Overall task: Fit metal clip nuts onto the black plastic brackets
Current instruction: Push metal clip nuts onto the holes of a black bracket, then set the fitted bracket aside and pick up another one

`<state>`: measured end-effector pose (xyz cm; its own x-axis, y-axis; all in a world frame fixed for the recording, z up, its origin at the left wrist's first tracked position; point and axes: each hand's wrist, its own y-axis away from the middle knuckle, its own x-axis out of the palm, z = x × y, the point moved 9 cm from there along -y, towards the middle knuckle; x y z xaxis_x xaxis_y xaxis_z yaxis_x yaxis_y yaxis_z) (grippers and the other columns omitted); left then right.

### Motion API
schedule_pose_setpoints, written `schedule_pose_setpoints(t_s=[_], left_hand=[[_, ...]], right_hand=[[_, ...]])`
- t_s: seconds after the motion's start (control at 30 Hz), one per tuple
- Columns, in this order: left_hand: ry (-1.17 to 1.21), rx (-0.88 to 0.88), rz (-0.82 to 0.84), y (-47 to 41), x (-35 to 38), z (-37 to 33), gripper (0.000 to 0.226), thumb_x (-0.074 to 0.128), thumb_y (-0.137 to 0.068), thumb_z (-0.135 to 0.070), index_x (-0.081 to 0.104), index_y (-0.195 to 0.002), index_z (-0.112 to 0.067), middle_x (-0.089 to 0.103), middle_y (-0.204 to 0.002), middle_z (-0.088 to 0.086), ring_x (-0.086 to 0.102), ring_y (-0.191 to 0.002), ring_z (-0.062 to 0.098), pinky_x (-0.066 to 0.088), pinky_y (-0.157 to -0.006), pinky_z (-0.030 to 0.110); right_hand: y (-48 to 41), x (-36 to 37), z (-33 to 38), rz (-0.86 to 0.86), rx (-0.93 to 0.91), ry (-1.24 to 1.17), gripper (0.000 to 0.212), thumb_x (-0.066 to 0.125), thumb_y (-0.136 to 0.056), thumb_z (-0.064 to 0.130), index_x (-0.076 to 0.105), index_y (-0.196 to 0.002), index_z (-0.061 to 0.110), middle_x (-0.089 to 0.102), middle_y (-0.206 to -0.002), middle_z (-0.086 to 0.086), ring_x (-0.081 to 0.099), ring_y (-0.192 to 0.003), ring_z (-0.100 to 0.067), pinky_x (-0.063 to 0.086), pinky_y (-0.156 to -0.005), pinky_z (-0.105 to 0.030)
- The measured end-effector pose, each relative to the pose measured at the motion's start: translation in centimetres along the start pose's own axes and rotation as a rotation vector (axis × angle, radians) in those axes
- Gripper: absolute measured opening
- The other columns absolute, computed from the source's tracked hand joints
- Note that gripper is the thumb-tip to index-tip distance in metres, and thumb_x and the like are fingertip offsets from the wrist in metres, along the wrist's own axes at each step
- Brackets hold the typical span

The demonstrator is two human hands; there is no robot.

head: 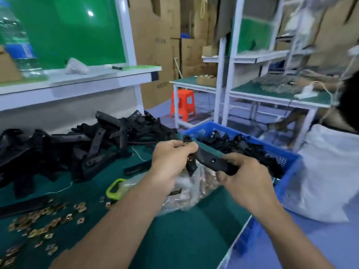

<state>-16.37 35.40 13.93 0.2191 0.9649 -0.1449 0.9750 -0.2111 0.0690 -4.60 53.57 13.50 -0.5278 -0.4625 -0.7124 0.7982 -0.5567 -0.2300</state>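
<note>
- Loose metal clip nuts (44, 220) lie scattered over the green table mat (174, 239) at my near left, beside a flat black strip (21, 205).
- My left hand (171, 158) is curled round the upper end of a black plastic bracket (211, 161), thumb and fingers pinching it near its top tab.
- My right hand (242, 175) grasps the same bracket's lower end, fingers wrapped under it; the part hangs in the air between both hands, slanting down to the right.
- Whether a clip nut already sits on this bracket, I cannot tell.
- Directly below the hands rests a clear plastic bag (190, 191) of more clip nuts, with a lime-green loop (116, 188) just beside it.
- Farther left, a heap of brackets (68, 148) covers the back of the mat.
- To the right, a blue basket (281, 158) holds further black parts, next to a person in white (330, 171).
- Beyond, an orange stool (182, 104) stands under a workbench (194, 82).
</note>
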Motion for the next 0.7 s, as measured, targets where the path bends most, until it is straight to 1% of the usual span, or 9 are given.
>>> schedule_pose_setpoints(t_s=[0.1,0.17,0.23,0.3,0.37,0.4,0.5,0.6,0.7], left_hand=[[-0.076,-0.099,0.156,-2.3,7.0,0.7,0.024,0.082,-0.084,-0.029,0.068,-0.085,-0.009,0.066,-0.078,0.009,0.057,-0.062,0.019,0.043,-0.062,0.028],[-0.077,-0.218,0.243,-3.3,10.7,1.9,0.02,0.079,-0.088,-0.022,0.067,-0.091,-0.007,0.069,-0.076,0.007,0.061,-0.047,0.011,0.046,-0.048,0.02],[0.033,-0.346,0.363,-4.0,13.6,2.2,0.012,0.071,-0.095,-0.016,0.064,-0.094,-0.006,0.07,-0.082,0.009,0.066,-0.05,0.01,0.05,-0.043,0.019],[0.337,-0.447,0.431,-5.1,15.8,1.2,0.027,0.064,-0.1,-0.02,0.059,-0.115,0.002,0.067,-0.116,0.021,0.073,-0.095,0.029,0.062,-0.067,0.034],[0.583,-0.51,0.385,-6.9,16.5,0.5,0.064,0.062,-0.101,-0.029,0.036,-0.149,0.005,0.041,-0.153,0.027,0.048,-0.138,0.04,0.052,-0.102,0.05],[0.596,-0.515,0.349,-7.6,16.6,0.2,0.076,0.063,-0.101,-0.032,0.024,-0.155,0.004,0.029,-0.161,0.026,0.037,-0.146,0.04,0.045,-0.111,0.053],[0.471,-0.448,0.293,-9.3,16.0,-0.7,0.073,0.063,-0.101,-0.034,0.028,-0.156,-0.002,0.027,-0.163,0.023,0.034,-0.148,0.036,0.044,-0.112,0.051],[0.274,-0.293,0.249,-11.4,13.5,-1.7,0.053,0.064,-0.1,-0.025,0.047,-0.147,-0.008,0.041,-0.157,0.017,0.043,-0.143,0.028,0.051,-0.098,0.041],[0.13,-0.16,0.165,-13.4,9.4,-1.6,0.036,0.068,-0.093,-0.013,0.065,-0.129,-0.014,0.059,-0.137,0.006,0.055,-0.124,0.019,0.052,-0.09,0.033]], right_hand=[[-0.9,-1.4,-6.2,-0.001,0.133,-0.064,0.019,0.08,-0.078,0.035,0.069,-0.092,0.043,0.066,-0.068,0.021,0.062,-0.057,0.001,0.043,-0.046,-0.015],[-1.6,-1.4,-9.4,0.016,0.203,-0.069,0.013,0.081,-0.075,0.037,0.072,-0.083,0.04,0.066,-0.065,0.024,0.058,-0.055,0.011,0.04,-0.043,-0.009],[-3.5,-1.2,-11.6,0.039,0.283,-0.109,0.012,0.083,-0.069,0.039,0.072,-0.071,0.036,0.068,-0.061,0.02,0.06,-0.053,0.007,0.037,-0.04,-0.009],[-7.7,-1.5,-12.1,0.035,0.349,-0.297,0.013,0.086,-0.068,0.036,0.076,-0.068,0.028,0.071,-0.063,0.012,0.061,-0.051,-0.003,0.048,-0.049,-0.021],[-12.9,-2.2,-11.5,0.021,0.427,-0.553,0.025,0.085,-0.077,0.034,0.077,-0.09,0.014,0.074,-0.083,-0.003,0.068,-0.076,-0.017,0.057,-0.071,-0.033],[-15.0,-2.3,-11.3,0.015,0.481,-0.666,0.03,0.081,-0.084,0.033,0.07,-0.097,0.008,0.069,-0.088,-0.007,0.067,-0.084,-0.025,0.058,-0.077,-0.042],[-18.9,-0.9,-11.9,-0.048,0.593,-0.731,0.02,0.066,-0.095,0.018,0.056,-0.081,0.007,0.05,-0.072,-0.006,0.051,-0.065,-0.028,0.048,-0.06,-0.043],[-18.9,3.6,-11.2,-0.045,0.541,-0.571,0.014,0.068,-0.088,0.02,0.065,-0.09,0.007,0.061,-0.078,-0.007,0.056,-0.069,-0.025,0.043,-0.061,-0.03],[-18.1,7.7,-7.2,0.008,0.411,-0.532,0.009,0.071,-0.085,0.02,0.074,-0.093,0.02,0.072,-0.085,0.003,0.063,-0.067,-0.009,0.044,-0.048,-0.019]])
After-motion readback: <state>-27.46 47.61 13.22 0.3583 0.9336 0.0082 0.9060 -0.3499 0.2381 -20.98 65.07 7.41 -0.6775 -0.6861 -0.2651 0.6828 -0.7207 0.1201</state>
